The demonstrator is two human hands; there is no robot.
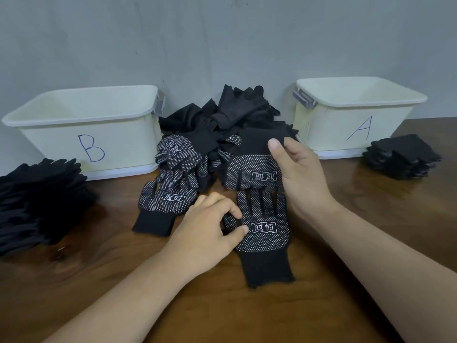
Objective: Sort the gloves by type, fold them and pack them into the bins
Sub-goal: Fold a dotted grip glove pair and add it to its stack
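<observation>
Black knit glove with white grip dots [265, 240], flat on the brown wooden table [346, 256], cuff nearest, fingers pointing away. Pinched at its thumb edge between thumb and forefinger of the left hand [210, 225]. Just beyond, fingertips meeting it, a second dotted black glove [247, 169], gripped near the cuff by the right hand [300, 169].

Probably light, soft and floppy; dotted face likely grippy. Best taken at cuff or palm edge, not by a single finger.

Behind, a tangled heap of black gloves [222, 115], types hard to tell apart. White plastic bin marked B [81, 134] to the left, white plastic bin marked A [358, 120] to the right, floors hidden behind the near walls. Left stack of folded black gloves [37, 199] cut off by the frame edge; right stack of folded black gloves [400, 157] beside bin A.
</observation>
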